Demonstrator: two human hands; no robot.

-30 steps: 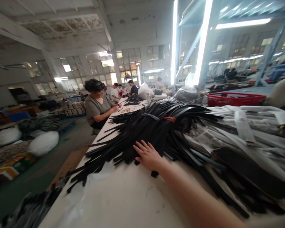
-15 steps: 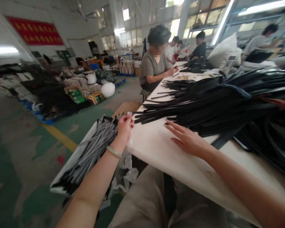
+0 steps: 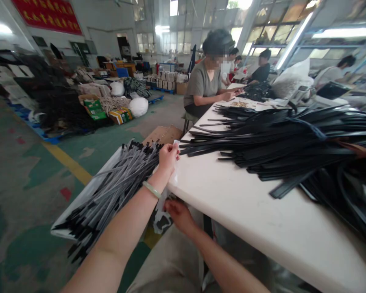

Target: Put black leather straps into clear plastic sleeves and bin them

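My left hand (image 3: pixel 168 158) is closed on a translucent plastic strip (image 3: pixel 175 176) at the left edge of the white table (image 3: pixel 219 191). The strip hangs down over the edge. Below the tabletop, beside crumpled clear plastic (image 3: pixel 162 219), is my right hand (image 3: pixel 179 213), its fingers curled; whether anything is between them is too small to tell. Tips of black strips (image 3: pixel 250 142) from the large pile on the table lie close to my left fingertips. To the left of my left arm stands a white box (image 3: pixel 88 189) full of grey sleeved strips with black ends.
A seated person (image 3: pixel 204 83) in a grey top works at the table's far left side. Beyond are other people and a white sack (image 3: pixel 291 77). A cardboard piece (image 3: pixel 163 134) lies behind the box. Goods on blue pallets (image 3: pixel 51 139) line the floor at left.
My right hand has left the tabletop by the black strips and moved left and down below the table edge. My left hand stays at the corner with the plastic. The view has shifted slightly.
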